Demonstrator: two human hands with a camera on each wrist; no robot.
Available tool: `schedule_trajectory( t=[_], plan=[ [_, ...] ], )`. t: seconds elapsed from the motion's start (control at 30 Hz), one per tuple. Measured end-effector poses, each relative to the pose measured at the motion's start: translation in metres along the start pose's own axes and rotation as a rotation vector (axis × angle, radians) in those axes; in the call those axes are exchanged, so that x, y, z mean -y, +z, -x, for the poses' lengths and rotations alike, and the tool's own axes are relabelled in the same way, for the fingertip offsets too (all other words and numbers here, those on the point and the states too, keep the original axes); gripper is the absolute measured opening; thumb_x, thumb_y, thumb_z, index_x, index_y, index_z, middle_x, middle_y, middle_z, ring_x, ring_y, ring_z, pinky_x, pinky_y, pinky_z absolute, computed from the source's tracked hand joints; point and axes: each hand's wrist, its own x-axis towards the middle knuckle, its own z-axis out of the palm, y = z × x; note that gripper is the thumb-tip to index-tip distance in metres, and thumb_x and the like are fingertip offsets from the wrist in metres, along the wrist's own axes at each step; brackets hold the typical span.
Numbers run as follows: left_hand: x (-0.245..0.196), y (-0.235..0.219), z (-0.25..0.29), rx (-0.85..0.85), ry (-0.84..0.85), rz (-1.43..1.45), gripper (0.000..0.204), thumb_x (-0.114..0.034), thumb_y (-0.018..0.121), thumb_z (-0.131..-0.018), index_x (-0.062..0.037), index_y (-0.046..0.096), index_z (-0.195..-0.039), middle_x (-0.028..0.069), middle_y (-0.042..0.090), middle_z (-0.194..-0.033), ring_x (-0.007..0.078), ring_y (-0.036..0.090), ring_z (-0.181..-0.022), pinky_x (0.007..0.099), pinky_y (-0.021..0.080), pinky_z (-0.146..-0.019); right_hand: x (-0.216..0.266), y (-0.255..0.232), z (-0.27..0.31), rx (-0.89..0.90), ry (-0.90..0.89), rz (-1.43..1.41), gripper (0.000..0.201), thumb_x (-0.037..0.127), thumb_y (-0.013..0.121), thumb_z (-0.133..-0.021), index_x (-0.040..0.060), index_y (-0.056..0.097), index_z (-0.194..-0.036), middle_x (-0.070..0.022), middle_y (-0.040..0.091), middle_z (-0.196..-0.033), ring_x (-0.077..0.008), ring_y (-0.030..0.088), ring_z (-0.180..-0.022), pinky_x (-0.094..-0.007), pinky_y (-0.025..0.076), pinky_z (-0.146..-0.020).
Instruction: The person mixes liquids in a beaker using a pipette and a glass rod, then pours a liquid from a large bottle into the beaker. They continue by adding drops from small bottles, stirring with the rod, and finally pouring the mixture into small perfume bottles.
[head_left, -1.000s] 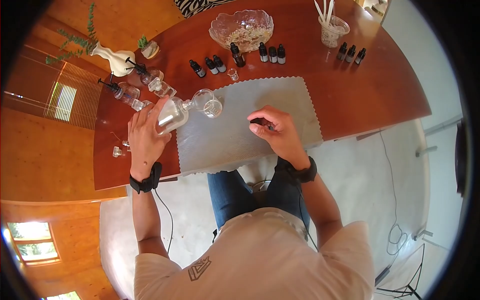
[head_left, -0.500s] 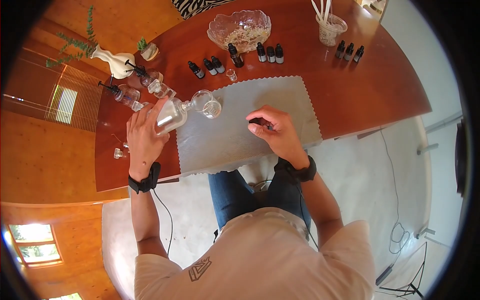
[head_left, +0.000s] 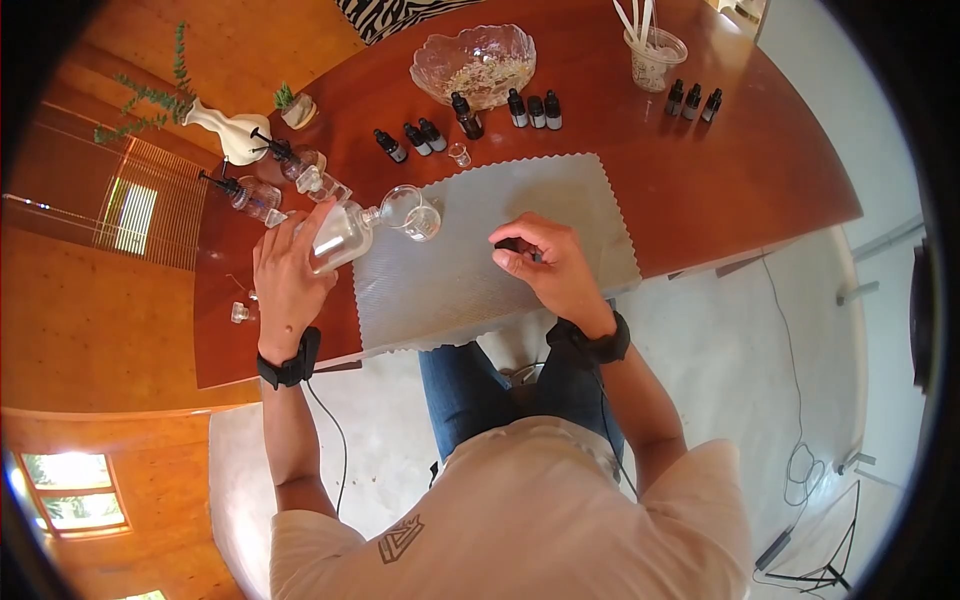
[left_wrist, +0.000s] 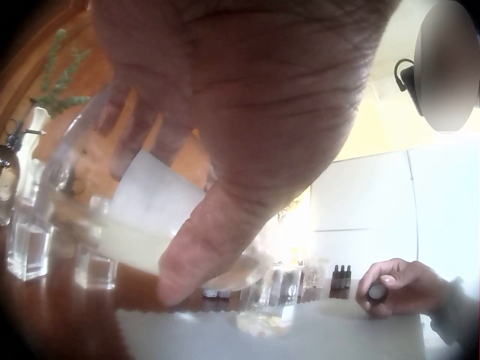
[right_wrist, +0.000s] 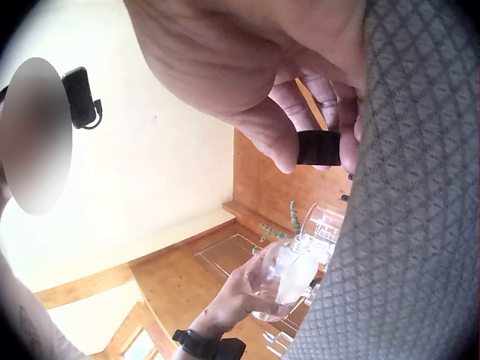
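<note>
My left hand (head_left: 290, 265) grips a clear glass bottle (head_left: 342, 240) with a white label, tipped on its side so that its neck points right. The bottle's mouth is right at the rim of a clear glass beaker (head_left: 424, 222), which is on the left part of the grey mat (head_left: 480, 290). A pale liquid shows inside the bottle in the left wrist view. Over the mat's right half, my right hand (head_left: 550, 262) pinches a small black cap (right_wrist: 319, 148) between thumb and fingers.
Black dropper bottles (head_left: 427, 136) line the back, before a glass bowl (head_left: 475, 65). A tiny glass cup (head_left: 459, 154) stands behind the mat. Pump bottles (head_left: 258, 198), square glass bottles (head_left: 328, 186) and a white vase (head_left: 235, 135) are at left. A plastic cup (head_left: 652, 65) holds white sticks.
Both hands keep their hold, the bottle still tipped at the beaker. The head view has shifted slightly, so the things on the table sit a little differently in it.
</note>
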Motion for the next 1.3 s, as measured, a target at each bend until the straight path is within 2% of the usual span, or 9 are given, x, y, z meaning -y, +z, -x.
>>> schedule_trajectory(
  t=[0.47,0.57,0.67,0.73,0.87,0.93,1.13,1.17,1.3],
  plan=[
    [-0.005,0.002,0.002,0.037,-0.056,0.132,0.093,-0.001,0.079,-0.058,-0.0221,0.055,-0.145,0.0128,0.063,-0.133,0.0351,0.058,-0.117,0.0431,0.043,-0.105,0.002,0.0,0.0,-0.006,-0.01,0.009,0.016,0.006,0.073,-0.09,-0.0005,0.07,-0.104,-0.0039,0.062,-0.089,-0.0104,0.054,-0.075,-0.0251,0.046,-0.069],
    [-0.007,0.006,0.005,0.071,-0.226,0.335,0.095,-0.002,0.081,-0.056,-0.0226,0.055,-0.145,0.0116,0.063,-0.131,0.034,0.057,-0.12,0.0458,0.042,-0.106,-0.001,0.002,0.0,-0.021,-0.019,0.005,0.016,0.007,0.073,-0.089,0.0002,0.07,-0.104,-0.0044,0.062,-0.088,-0.011,0.055,-0.073,-0.0256,0.046,-0.067],
    [0.001,0.021,0.016,-0.025,-0.253,0.624,0.099,0.001,0.084,-0.057,-0.0136,0.049,-0.149,0.0117,0.061,-0.135,0.0303,0.059,-0.123,0.0433,0.046,-0.106,-0.002,0.003,-0.001,-0.036,0.048,-0.097,0.017,0.007,0.073,-0.088,0.0021,0.071,-0.104,-0.0054,0.064,-0.087,-0.0122,0.055,-0.069,-0.027,0.047,-0.065],
    [-0.006,0.024,0.023,-0.106,-0.31,1.112,0.103,0.003,0.087,-0.057,-0.0067,0.044,-0.151,0.0113,0.059,-0.137,0.0271,0.058,-0.125,0.0403,0.046,-0.106,0.007,0.002,-0.006,-0.011,0.187,-0.266,0.018,0.007,0.073,-0.088,0.0026,0.071,-0.106,-0.0053,0.064,-0.088,-0.0117,0.057,-0.071,-0.0267,0.049,-0.067],
    [-0.02,0.032,0.038,-0.233,-0.291,1.562,0.109,0.003,0.089,-0.058,0.0028,0.035,-0.153,0.01,0.054,-0.141,0.0224,0.054,-0.129,0.0354,0.045,-0.108,0.048,0.019,-0.041,0.11,-0.058,-0.228,0.022,0.006,0.073,-0.087,0.0017,0.071,-0.109,-0.0064,0.066,-0.096,-0.0127,0.062,-0.081,-0.0266,0.051,-0.073],
    [-0.034,0.028,0.041,-0.26,-0.29,1.551,0.112,-0.004,0.094,-0.056,0.0027,0.037,-0.152,0.0102,0.053,-0.143,0.0234,0.052,-0.131,0.037,0.04,-0.113,0.095,0.036,-0.068,0.189,-0.302,-0.075,0.023,0.006,0.073,-0.088,-0.0007,0.072,-0.109,-0.0057,0.067,-0.101,-0.0124,0.062,-0.087,-0.0255,0.051,-0.075],
    [-0.037,0.022,0.054,-0.278,-0.238,1.556,0.112,-0.007,0.095,-0.054,0.0019,0.04,-0.152,0.01,0.052,-0.146,0.0219,0.049,-0.135,0.0372,0.035,-0.115,0.154,0.072,-0.114,0.613,-0.59,0.126,0.025,-0.003,0.069,-0.082,-0.0022,0.069,-0.108,-0.0141,0.066,-0.102,-0.0271,0.064,-0.086,-0.0332,0.051,-0.078],
    [-0.036,0.022,0.056,-0.282,-0.237,1.578,0.11,-0.005,0.094,-0.055,0.0011,0.042,-0.151,0.01,0.051,-0.148,0.0221,0.047,-0.137,0.0373,0.034,-0.116,0.161,0.074,-0.114,0.699,-0.566,0.153,0.026,-0.004,0.067,-0.082,-0.0014,0.068,-0.107,-0.0154,0.064,-0.101,-0.0331,0.062,-0.086,-0.0359,0.051,-0.078],
    [-0.032,0.03,0.067,-0.275,-0.228,1.579,0.106,-0.005,0.092,-0.054,-0.0016,0.046,-0.15,0.011,0.051,-0.149,0.0236,0.047,-0.138,0.0386,0.034,-0.117,0.164,0.079,-0.111,0.777,-0.549,0.378,0.024,0.0,0.069,-0.084,-0.0018,0.066,-0.108,-0.0171,0.064,-0.1,-0.0331,0.063,-0.083,-0.037,0.051,-0.073]
  ],
)
